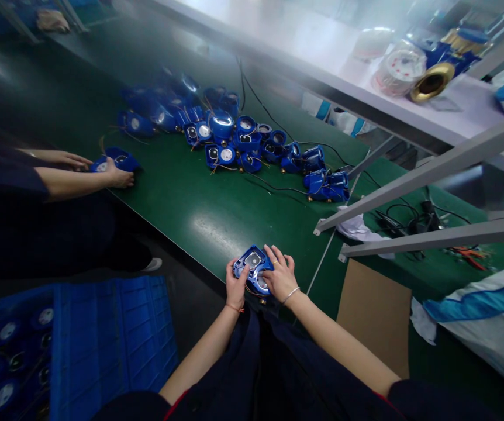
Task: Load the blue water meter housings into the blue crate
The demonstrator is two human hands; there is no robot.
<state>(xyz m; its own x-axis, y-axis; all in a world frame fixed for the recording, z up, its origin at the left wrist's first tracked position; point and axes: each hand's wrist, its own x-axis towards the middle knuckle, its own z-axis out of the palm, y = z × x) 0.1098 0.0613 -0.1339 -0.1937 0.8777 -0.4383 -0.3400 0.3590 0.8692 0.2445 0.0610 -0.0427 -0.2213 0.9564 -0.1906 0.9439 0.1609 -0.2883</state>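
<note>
At the near edge of the green worktable (217,222), my hands are on a blue water meter (254,259). It has a squarish compartment with a grey part inside, a round dial and thin wires along its lower side. My left hand (236,285) grips its left side, thumb on top. My right hand (282,273) curls over the right side, its fingertips at the dial; whether they hold a small part there is hidden. Several more blue water meters (222,124) stand in a group farther back on the table.
At the left, another person's hands (118,173) hold a similar meter. Blue crates (111,336) stand on the floor at lower left, one with meters inside. Grey shelf legs (427,175), a cardboard sheet (375,316) and black cables (410,219) lie to the right.
</note>
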